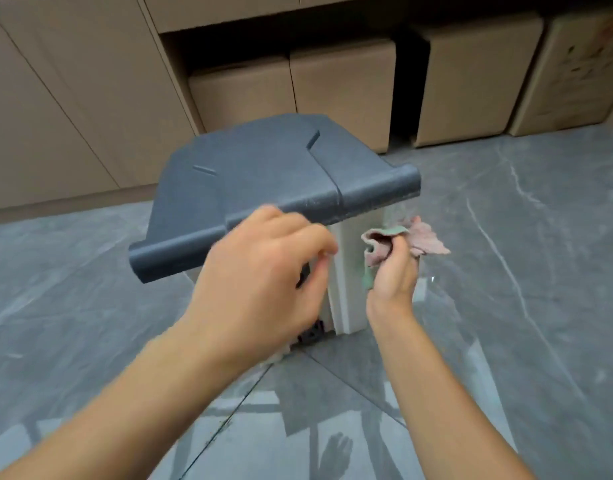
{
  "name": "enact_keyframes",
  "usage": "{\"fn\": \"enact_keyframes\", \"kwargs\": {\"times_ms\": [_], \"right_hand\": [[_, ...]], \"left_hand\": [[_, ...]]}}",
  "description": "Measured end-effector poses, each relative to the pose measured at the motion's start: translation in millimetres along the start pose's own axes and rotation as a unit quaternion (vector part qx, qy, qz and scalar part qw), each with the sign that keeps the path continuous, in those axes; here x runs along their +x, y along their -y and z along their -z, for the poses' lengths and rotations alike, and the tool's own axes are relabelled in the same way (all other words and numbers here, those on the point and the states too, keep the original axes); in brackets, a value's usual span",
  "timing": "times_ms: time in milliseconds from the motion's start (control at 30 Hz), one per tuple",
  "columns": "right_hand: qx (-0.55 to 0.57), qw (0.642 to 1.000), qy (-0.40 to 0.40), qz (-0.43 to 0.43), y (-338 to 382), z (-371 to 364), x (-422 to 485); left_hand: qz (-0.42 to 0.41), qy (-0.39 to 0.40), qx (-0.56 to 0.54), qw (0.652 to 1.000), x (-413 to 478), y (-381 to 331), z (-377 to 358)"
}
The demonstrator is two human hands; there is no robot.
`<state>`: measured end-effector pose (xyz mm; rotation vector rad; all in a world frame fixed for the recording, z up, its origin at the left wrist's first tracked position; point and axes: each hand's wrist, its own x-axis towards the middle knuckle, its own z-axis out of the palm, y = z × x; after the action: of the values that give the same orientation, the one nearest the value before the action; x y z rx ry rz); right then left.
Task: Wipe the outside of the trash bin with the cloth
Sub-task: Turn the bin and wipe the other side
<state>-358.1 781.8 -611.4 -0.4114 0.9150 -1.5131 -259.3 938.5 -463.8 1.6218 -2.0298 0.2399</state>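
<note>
Gleaming grey marble floor (540, 237); cardboard boxes (343, 88)

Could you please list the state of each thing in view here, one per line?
Trash bin: upright on the floor.
Bin lid: closed.
Cloth: bunched, held in the right hand.
Right hand: gripping the cloth.
Left hand: empty, at the lid's front edge.
Cardboard boxes: closed.

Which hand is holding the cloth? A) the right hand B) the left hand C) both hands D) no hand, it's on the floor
A: the pink and green cloth is bunched in the right hand beside the trash bin, while the left hand holds nothing.
</note>
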Motion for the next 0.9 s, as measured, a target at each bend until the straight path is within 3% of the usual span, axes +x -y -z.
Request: {"fn": "enact_keyframes", "kwargs": {"times_ms": [67,167,233,500,733,833,900], "right_hand": [[-0.051,0.999,0.014,0.01,-13,2,-11],[-0.112,0.992,0.052,-0.022,-27,-1,-20],[-0.121,0.99,0.064,-0.044,-33,-7,-20],[-0.074,0.994,0.062,-0.049,-25,-22,26],[-0.134,0.988,0.069,0.027,11,-55,74],[-0.159,0.982,0.07,0.074,1,-62,77],[-0.176,0.974,0.082,0.112,-11,-62,78]], "left_hand": [[0.031,0.034,0.047,0.998,30,20,11],[0.125,0.176,0.115,0.97,41,66,22],[0.148,0.208,0.098,0.962,33,83,20],[0.106,0.177,0.14,0.968,41,74,10],[-0.014,0.138,0.163,0.977,71,62,8],[-0.021,0.065,0.108,0.992,86,76,5],[-0.029,0.063,0.084,0.994,89,86,-6]]}}
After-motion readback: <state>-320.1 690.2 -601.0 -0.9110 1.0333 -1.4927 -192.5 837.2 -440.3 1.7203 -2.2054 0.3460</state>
